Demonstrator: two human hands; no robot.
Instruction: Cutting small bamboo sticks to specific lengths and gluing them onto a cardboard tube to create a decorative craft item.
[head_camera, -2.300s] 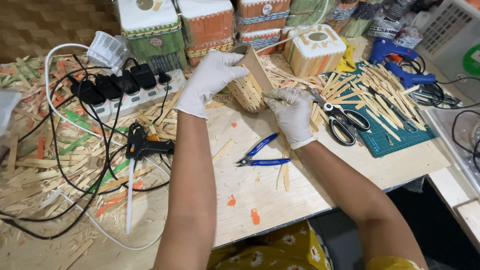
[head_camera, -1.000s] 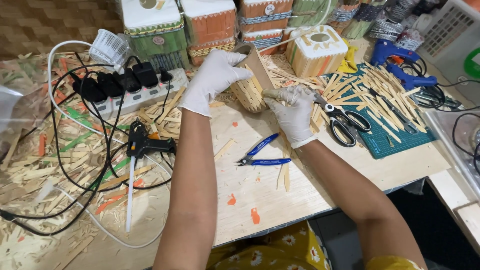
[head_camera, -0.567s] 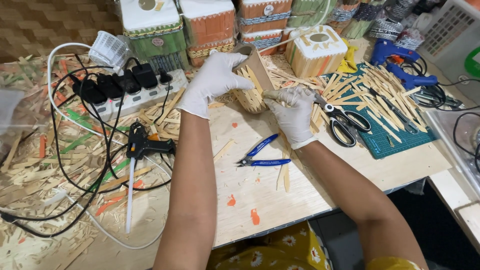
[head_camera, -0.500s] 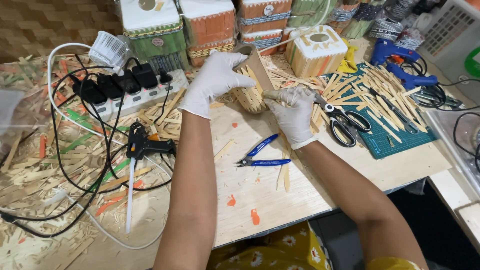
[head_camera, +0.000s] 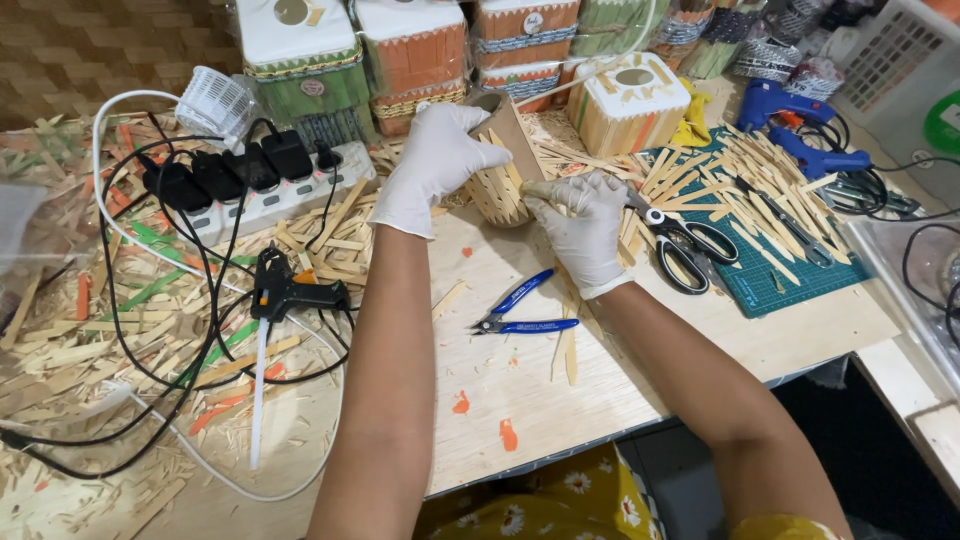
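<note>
Item: tube (head_camera: 500, 165), a brown cardboard cylinder partly clad in pale wooden sticks set side by side along its lower wall. Position: held tilted above the far edge of the board (head_camera: 520, 390), just in front of the row of finished stick-covered boxes (head_camera: 410, 50).

Handling, by judgement: light; the cardboard wall is thin and would dent under a hard squeeze; the stick cladding is stiff but brittle and may shift or peel if pushed sideways. Best held around the bare upper cardboard or by the rim, with pressure on the sticks straight inward only.

Left hand (head_camera: 435, 165): white glove, fingers curled around the tube's upper part, thumb on the near side.

Right hand (head_camera: 585, 225): white glove, fingers bunched together, pinching a stick (head_camera: 545, 188) and pressing it against the tube's side.

Nearby, on the board: blue-handled cutters (head_camera: 520, 315), lying just beside the right wrist; a few loose sticks by them.

Right of the hands: black scissors (head_camera: 690, 245) at the edge of a green mat (head_camera: 790, 285) heaped with sticks; two blue glue guns (head_camera: 800, 130) beyond.

Left of the hands: black glue gun (head_camera: 285, 295), a white power strip (head_camera: 270, 195) with black plugs, tangled cables, scattered stick offcuts.
</note>
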